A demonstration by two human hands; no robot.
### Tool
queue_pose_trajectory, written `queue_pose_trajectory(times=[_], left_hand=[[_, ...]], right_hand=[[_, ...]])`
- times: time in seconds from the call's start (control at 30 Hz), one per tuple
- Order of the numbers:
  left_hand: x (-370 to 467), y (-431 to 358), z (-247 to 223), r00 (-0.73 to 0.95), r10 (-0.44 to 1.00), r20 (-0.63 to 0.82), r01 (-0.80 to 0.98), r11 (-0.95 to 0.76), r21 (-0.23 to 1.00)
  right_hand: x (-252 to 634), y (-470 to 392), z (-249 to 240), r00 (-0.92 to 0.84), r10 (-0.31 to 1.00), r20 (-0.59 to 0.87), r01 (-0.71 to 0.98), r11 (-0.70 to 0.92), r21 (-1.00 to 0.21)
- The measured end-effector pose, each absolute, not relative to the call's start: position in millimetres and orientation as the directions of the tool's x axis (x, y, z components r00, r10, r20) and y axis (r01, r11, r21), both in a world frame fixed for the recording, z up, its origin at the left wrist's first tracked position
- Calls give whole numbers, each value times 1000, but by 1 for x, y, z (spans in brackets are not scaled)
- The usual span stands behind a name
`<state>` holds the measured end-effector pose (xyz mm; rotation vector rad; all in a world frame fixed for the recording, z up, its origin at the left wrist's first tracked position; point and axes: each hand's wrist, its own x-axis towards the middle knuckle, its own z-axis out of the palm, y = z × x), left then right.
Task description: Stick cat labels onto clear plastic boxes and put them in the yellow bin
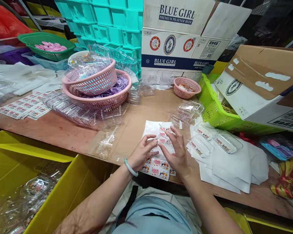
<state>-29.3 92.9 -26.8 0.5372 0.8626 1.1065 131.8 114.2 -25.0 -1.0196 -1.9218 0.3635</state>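
Observation:
My left hand has its thumb and fingers closed at the left edge of a clear plastic lid. My right hand curves round the right side of the same lid, its thumb close to the left fingertips and its other fingers spread. The lid is see-through, so its outline is hard to follow. Under both hands lies a sticker sheet printed with cartoon cats and pink lettering, on top of white backing paper. A pale green bangle circles my left wrist.
Stickered clear lids rest on white papers at right. Plain clear cases lie beyond my right hand. Pink baskets hold purple pieces and clear plastic. A small pink basket, green crate and yellow bin stand around.

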Motion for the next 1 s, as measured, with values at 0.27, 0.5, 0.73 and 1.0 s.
queue_pose_trajectory(times=[0.27,0.5,0.73,1.0], left_hand=[[-38,89,-39,102,989,-110,-292,135,947],[-49,90,-32,268,903,-335,-414,422,807],[-50,89,-45,277,924,-263,-488,371,790],[-46,88,-50,256,925,-281,-539,378,752]], right_hand=[[122,127,-27,-84,855,512,188,518,-834],[116,128,-24,-179,818,546,228,574,-786],[127,118,-1,-15,996,87,82,88,-993],[124,105,-1,-41,999,19,258,29,-966]])
